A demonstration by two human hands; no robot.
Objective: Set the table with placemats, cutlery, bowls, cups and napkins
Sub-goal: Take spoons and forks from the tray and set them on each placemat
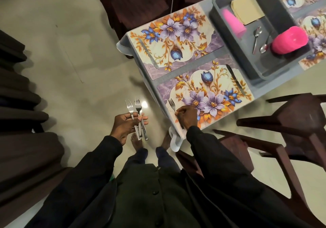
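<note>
My left hand (126, 124) grips a bundle of three forks (138, 118) off the table's edge, over the floor. My right hand (187, 115) pinches a single fork (172, 105) that lies on the near floral placemat (208, 93), its tines pointing away from me. A knife (235, 80) lies along that mat's far side. A second floral placemat (176, 38) beyond it carries another knife (149, 54). A grey bin (234, 51) holds pink cups (233, 23), stacked pink bowls (289, 39), two spoons (256, 38) and beige napkins (247, 9).
More floral placemats (314, 54) lie past the bin at the right. Dark wooden chairs stand around the table: one at the right (289, 127) and two at the top (139, 3). Dark steps (19, 104) run along the left. My bare feet stand on the pale floor.
</note>
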